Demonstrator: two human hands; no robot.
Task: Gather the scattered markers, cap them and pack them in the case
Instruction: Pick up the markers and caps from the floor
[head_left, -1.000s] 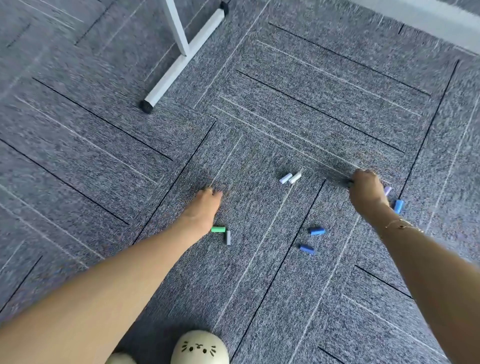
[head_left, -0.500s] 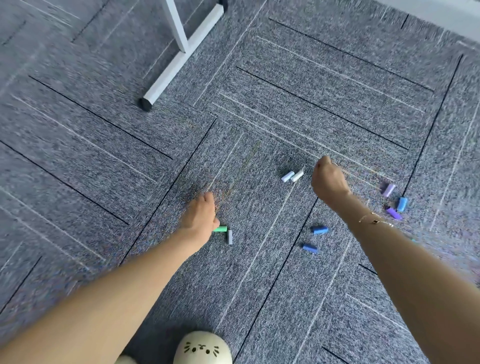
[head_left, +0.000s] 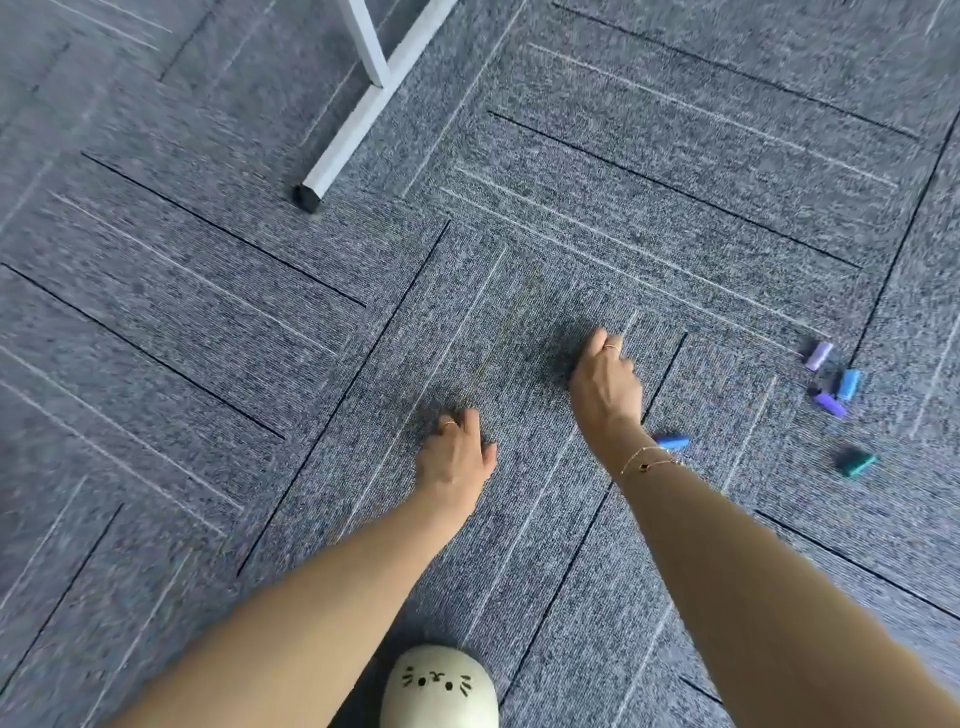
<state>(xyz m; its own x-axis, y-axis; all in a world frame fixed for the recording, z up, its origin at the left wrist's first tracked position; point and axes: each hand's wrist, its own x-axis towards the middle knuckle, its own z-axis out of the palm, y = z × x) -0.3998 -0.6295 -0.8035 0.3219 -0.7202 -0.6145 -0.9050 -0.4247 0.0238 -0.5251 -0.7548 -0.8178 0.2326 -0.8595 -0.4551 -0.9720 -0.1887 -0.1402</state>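
**Mia:** What is closest at the bottom?

**Ben:** A cream slipper (head_left: 440, 688) with a cat face on its toe. It stands on the gray carpet (head_left: 208, 312).

**Mia:** Where are the hands?

**Ben:** Both reach down to the carpet. The left hand (head_left: 457, 457) is nearer, palm down, with its fingers bent to the floor. The fingers hide what is under them, so it is not clear if it holds anything. The right hand (head_left: 605, 382) is a little farther, with a thin bracelet (head_left: 647, 462) on its wrist. Its fingers are curled down too. No one can tell if it grips something.

**Mia:** Where are the marker bits?

**Ben:** A blue cap (head_left: 672, 442) lies on the carpet just beside the right wrist. A dark green cap (head_left: 857, 462) lies well off to the right. Farther right is a little bunch close together: a purple cap (head_left: 830, 404), a light blue cap (head_left: 850, 384) and a pale purple cap (head_left: 818, 356).

**Mia:** And far away?

**Ben:** A white metal leg (head_left: 363, 114) with a black tip rests on the carpet at the top.
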